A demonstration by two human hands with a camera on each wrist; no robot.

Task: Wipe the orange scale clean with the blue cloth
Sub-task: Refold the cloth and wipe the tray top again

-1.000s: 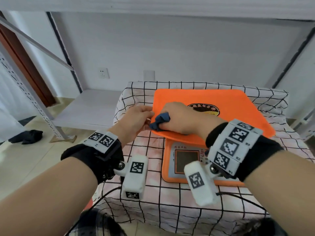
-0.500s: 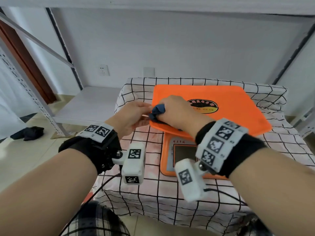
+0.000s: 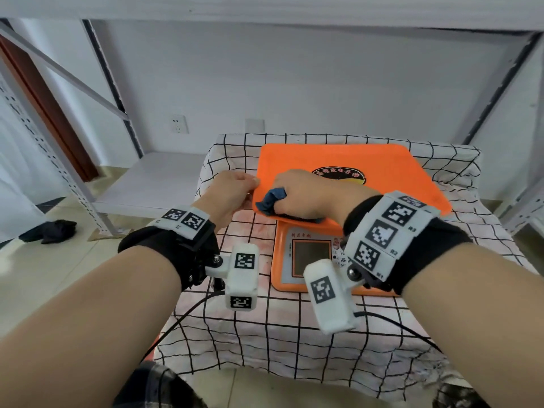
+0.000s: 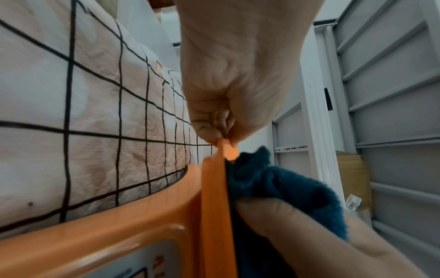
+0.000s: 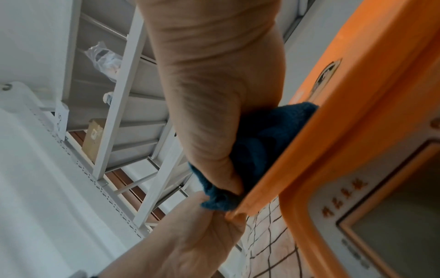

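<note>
The orange scale (image 3: 391,172) stands on a checked tablecloth, its flat platter above a base with a grey display (image 3: 312,256). My left hand (image 3: 235,192) pinches the platter's near left corner (image 4: 226,150) between thumb and fingers. My right hand (image 3: 306,195) grips the bunched blue cloth (image 3: 272,200) and presses it on the platter's near left edge, beside the left hand. In the left wrist view the blue cloth (image 4: 285,186) lies against the platter's top face. In the right wrist view the blue cloth (image 5: 259,143) bulges from under my right hand (image 5: 214,112) at the platter's rim (image 5: 309,150).
The checked tablecloth (image 3: 294,334) covers a small table. A low white shelf (image 3: 153,181) and metal rack posts (image 3: 59,178) stand to the left, with a dark rag (image 3: 48,231) on the floor. More racking (image 3: 524,207) stands at the right.
My right hand with the cloth has slid a little along the platter's near left edge. The left hand keeps its pinch on the corner. The head view has shifted slightly.
</note>
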